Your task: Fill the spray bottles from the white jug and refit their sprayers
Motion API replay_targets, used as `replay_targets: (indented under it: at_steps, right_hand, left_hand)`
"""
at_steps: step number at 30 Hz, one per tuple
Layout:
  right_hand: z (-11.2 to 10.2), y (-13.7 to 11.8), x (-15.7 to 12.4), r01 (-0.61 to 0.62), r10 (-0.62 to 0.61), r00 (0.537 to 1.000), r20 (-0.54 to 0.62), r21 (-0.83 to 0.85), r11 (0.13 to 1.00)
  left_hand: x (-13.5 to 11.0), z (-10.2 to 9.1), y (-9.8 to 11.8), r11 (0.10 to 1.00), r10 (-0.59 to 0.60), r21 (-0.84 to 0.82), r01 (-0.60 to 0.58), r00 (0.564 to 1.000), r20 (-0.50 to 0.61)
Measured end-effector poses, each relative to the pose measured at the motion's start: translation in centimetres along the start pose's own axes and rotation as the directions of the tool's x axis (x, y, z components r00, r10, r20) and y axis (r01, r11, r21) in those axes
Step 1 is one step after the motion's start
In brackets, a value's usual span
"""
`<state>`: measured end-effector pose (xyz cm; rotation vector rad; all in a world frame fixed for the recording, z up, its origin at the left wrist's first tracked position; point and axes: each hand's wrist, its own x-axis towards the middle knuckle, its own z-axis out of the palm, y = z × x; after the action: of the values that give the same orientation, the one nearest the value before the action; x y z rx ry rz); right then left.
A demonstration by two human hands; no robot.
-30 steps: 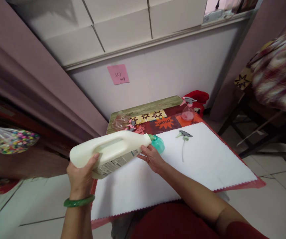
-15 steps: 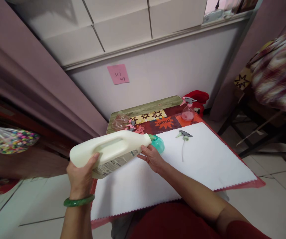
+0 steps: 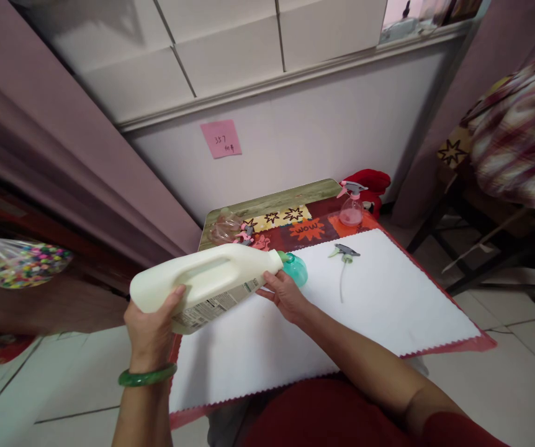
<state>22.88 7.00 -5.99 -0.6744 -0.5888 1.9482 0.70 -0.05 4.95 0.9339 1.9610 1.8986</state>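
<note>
A large cream-white plastic jug point(image 3: 223, 261) with a handle and a printed label lies tilted in both hands, its neck pointing right. My left hand point(image 3: 151, 326) grips it near the base, thumb on the side. With thumb and fingers, my right hand point(image 3: 286, 297) holds it at the neck. The jug's mouth meets the neck of a teal see-through spray bottle point(image 3: 296, 270) on the white mat point(image 3: 370, 316). Any liquid running between them cannot be made out. To the right lies a grey and green spray head point(image 3: 346, 253) with its thin tube.
At the table's back right stands a spray bottle with pink liquid point(image 3: 352, 211). A clear bottle point(image 3: 226, 228) with a pink spray head lies at the back left. A bag of colourful beads point(image 3: 25, 261) hangs left; a stool point(image 3: 481, 248) stands right.
</note>
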Motion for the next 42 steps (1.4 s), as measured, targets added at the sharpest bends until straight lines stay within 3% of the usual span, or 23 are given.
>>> replay_targets:
  at_steps: [8,16,42]
  right_hand:
    - [0.0,0.0,0.0,-0.006,0.006,1.0,-0.007,0.003,1.0]
    - [0.1,-0.1,-0.1,-0.003,0.003,1.0,-0.012,0.013,1.0]
    - [0.0,0.2,0.0,-0.001,0.002,1.0,-0.011,0.027,1.0]
  left_hand:
    - [0.5,-0.3,-0.6,1.0,0.011,0.029,-0.011,1.0,0.008]
    - [-0.3,0.2,0.7,1.0,-0.009,0.02,0.009,1.0,-0.003]
    - [-0.4,0.3,1.1,1.0,-0.01,0.023,0.01,1.0,0.0]
